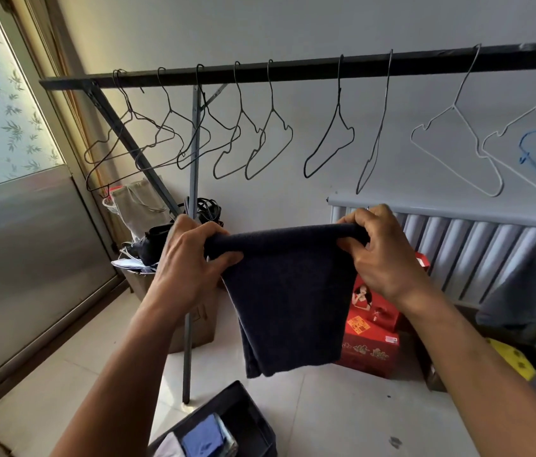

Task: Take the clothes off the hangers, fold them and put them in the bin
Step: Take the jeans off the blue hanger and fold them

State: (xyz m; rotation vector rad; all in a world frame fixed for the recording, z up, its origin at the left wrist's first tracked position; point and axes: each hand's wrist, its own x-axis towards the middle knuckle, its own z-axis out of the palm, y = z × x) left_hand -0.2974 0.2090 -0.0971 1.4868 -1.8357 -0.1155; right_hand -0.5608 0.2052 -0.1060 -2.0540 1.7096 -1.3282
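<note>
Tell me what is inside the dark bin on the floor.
The dark bin holds a folded blue garment beside a pale cloth. Anything beneath them is covered; the frame cuts off the rest.

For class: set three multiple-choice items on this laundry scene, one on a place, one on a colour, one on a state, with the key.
1. Where is the bin?
A on the floor, below the held garment
B on the radiator
C hanging from the rail

2. What colour is the garment?
A red
B dark navy
C white

3. How is the garment held?
A draped on a hanger
B lying in the bin
C gripped at its top fold by the left hand and right hand

Key:
1 A, the bin sits low in view under the garment.
2 B, it looks dark blue.
3 C, both hands' fingers curl round the fold.
</note>
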